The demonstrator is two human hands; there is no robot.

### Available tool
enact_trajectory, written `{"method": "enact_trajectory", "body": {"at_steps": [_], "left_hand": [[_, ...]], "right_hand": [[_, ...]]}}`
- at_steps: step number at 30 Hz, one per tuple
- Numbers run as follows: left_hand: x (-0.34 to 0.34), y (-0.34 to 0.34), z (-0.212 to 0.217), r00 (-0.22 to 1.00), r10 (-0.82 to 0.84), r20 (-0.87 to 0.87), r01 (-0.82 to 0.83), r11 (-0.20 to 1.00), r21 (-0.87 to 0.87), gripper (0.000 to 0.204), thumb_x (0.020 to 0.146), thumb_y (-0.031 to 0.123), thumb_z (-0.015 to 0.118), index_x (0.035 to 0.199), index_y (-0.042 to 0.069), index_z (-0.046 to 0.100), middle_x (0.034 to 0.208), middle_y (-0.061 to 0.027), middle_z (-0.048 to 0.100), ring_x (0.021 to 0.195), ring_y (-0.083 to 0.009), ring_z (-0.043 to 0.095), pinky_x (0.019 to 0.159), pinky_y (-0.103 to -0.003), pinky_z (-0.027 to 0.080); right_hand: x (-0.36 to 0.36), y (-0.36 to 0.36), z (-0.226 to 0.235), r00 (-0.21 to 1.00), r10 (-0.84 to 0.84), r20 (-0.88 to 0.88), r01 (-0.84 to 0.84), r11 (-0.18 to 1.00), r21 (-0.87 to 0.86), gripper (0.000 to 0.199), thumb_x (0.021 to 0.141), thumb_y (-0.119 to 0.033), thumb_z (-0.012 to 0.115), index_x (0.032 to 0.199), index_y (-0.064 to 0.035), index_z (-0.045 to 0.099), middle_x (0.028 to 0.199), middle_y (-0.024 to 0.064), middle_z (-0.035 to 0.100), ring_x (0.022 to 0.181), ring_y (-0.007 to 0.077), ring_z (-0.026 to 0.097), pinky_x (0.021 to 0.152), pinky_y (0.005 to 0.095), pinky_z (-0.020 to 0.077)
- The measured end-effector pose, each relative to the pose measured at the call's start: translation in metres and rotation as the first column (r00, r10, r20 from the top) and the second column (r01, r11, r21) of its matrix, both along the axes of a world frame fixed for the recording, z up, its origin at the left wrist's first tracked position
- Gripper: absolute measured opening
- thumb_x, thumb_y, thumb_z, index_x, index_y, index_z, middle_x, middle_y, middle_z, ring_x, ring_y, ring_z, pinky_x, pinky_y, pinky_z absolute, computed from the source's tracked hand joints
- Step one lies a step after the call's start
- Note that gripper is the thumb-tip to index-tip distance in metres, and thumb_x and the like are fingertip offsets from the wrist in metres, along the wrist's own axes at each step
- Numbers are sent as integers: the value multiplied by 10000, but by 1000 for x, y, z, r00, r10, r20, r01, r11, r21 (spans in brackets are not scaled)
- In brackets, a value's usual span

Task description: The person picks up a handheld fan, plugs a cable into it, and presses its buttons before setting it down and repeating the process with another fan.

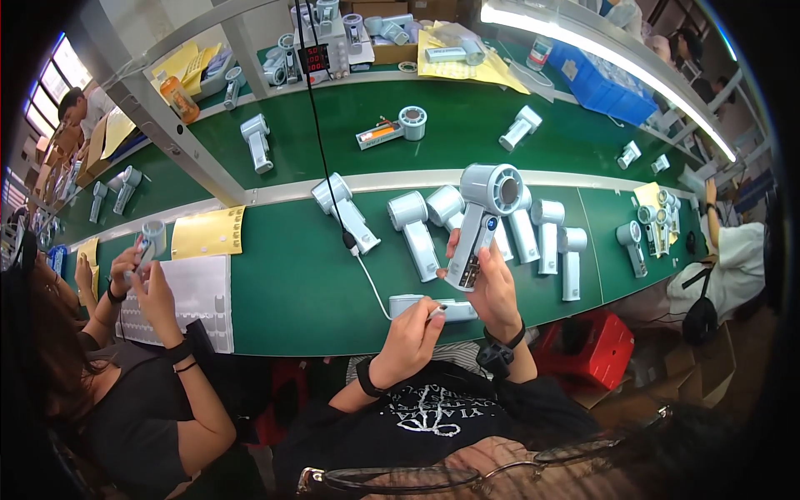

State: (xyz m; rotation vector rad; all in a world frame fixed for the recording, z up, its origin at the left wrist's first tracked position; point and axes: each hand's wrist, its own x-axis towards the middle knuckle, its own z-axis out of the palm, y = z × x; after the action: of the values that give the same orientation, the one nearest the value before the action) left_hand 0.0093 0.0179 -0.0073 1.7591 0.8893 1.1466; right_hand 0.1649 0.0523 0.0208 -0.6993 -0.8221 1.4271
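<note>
Upright in my right hand (495, 292) is a light grey handheld fan (479, 218), its round head uppermost and a small lit display on the handle. The fingers wrap round the lower handle. Lower and to the left, my left hand (407, 343) pinches the plug end of a white charging cable (370, 273). That plug is apart from the held fan. Beneath the left hand another grey fan (458, 312) lies on the green table, partly hidden by the fingers. Several more grey fans (414, 235) lie just beyond my hands.
A black cord (319, 125) hangs from above and joins the white cable. At left, a co-worker's hands (148, 279) hold a fan above a white tray (200, 292). Across the rail, a green conveyor (317, 137) carries fans. A blue bin (602, 83) stands far right; a red crate (587, 350) sits below.
</note>
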Motion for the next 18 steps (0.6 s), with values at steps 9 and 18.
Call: {"method": "enact_trajectory", "body": {"at_steps": [9, 18], "left_hand": [[16, 7, 6, 997, 32, 69, -30, 999, -33, 67, 917, 45, 527, 934, -13, 555, 736, -148, 583, 607, -292, 578, 549, -355, 440], [20, 2, 11, 980, 200, 18, -196, 973, -119, 57, 893, 26, 557, 905, -25, 579, 647, -138, 571, 480, -249, 536, 468, -325, 406]], "right_hand": [[-14, -4, -10, 971, 7, -240, -10, 1000, -10, 415, 979, -296, 436, 1299, -41, 368, 1197, 92, 459, 1048, 170, 474, 853, 401, 479], [-26, -7, -11, 989, -76, -126, 73, 997, -33, 368, 948, -59, 466, 1280, -46, 305, 1180, 78, 454, 993, 166, 513, 840, 339, 493]]}}
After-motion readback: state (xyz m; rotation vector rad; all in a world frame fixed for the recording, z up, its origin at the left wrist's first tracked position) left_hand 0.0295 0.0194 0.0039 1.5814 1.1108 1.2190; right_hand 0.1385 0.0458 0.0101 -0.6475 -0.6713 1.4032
